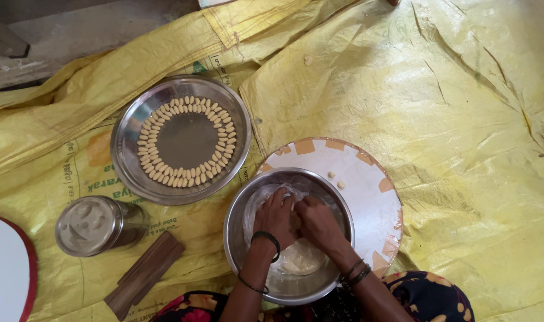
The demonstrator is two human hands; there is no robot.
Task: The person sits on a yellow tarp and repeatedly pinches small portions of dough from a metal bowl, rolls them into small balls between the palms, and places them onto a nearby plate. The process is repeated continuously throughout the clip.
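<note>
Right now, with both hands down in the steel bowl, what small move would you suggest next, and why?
Probably pinch off a small lump: both the left hand and right hand are on the dough in the steel bowl, and the plate's ring of pieces still has room.

i count two hands of mine, left hand [276, 217] and right hand [317, 222], one steel bowl [243, 206], one steel plate [129, 125], one round board [367, 185], one lidded steel jar [99, 225], one wooden stick [144, 274], two loose dough bits [336, 180].
</note>
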